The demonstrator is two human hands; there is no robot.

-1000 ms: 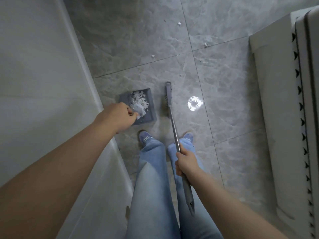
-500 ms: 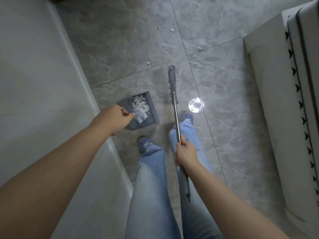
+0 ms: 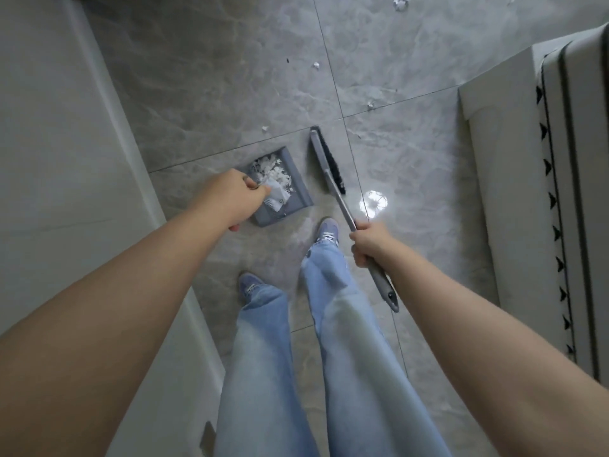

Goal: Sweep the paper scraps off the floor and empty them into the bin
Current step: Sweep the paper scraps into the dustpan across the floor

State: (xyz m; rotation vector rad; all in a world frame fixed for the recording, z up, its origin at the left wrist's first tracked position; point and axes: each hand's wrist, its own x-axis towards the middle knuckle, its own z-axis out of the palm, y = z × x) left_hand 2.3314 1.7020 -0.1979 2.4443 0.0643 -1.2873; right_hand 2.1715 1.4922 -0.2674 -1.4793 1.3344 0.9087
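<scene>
A grey dustpan [image 3: 298, 189] hangs low over the grey tiled floor, loaded with white paper scraps [image 3: 273, 174]. My left hand [image 3: 230, 201] grips its handle, which the fist hides. My right hand [image 3: 369, 244] grips the grey shaft of a broom [image 3: 329, 163]; its dark bristle head sits just right of the dustpan. Loose scraps lie on the tiles further ahead: one [image 3: 264, 128] near the pan, one [image 3: 371, 105] by the tile joint, one [image 3: 316, 65] beyond, and a bigger crumpled piece [image 3: 401, 2] at the top edge. No bin is in view.
A pale wall [image 3: 66, 159] runs along the left, close to my left arm. White furniture with a black triangle trim [image 3: 534, 192] stands on the right. My legs in blue jeans and blue shoes [image 3: 328, 232] stand between them. A ceiling light glares off the tiles [image 3: 375, 201].
I have stepped forward, right foot leading. The broom head has pulled back from its far reach and tilted, so bristles show. My right hand has swung out to the right. More scraps came into view ahead.
</scene>
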